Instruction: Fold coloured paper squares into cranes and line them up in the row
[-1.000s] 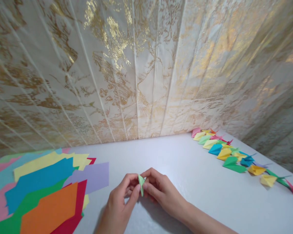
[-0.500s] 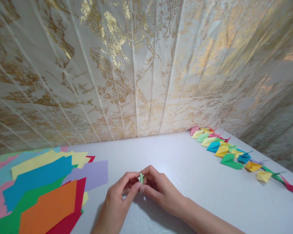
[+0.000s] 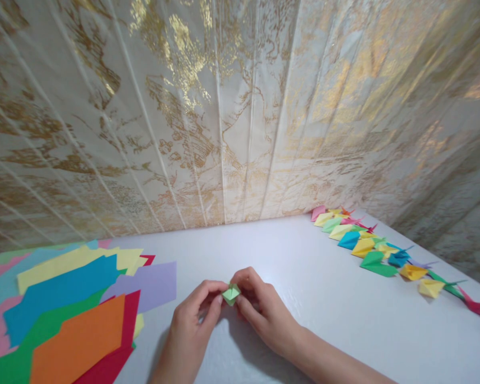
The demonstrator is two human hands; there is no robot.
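Note:
A small light green folded paper (image 3: 231, 294) is held between both hands, just above the white table (image 3: 240, 240). My left hand (image 3: 200, 314) pinches its left corner between thumb and index finger. On the other side, my right hand (image 3: 262, 309) grips the right corner with thumb and fingertips. The paper shows a diamond-like face with a crease across its middle. The inner fingers of both hands are partly hidden behind the thumbs.
Overlapping coloured sheets, with an orange sheet (image 3: 80, 341) on top and a lilac sheet (image 3: 156, 288) beside, cover the left side. Several folded paper figures, among them a green one (image 3: 378, 264), line the right edge. A gold-patterned curtain (image 3: 232, 133) hangs behind.
The green paper, narrow and edge-on before, now shows a wider diamond-like face. My fingertips have moved slightly apart, to its two sides.

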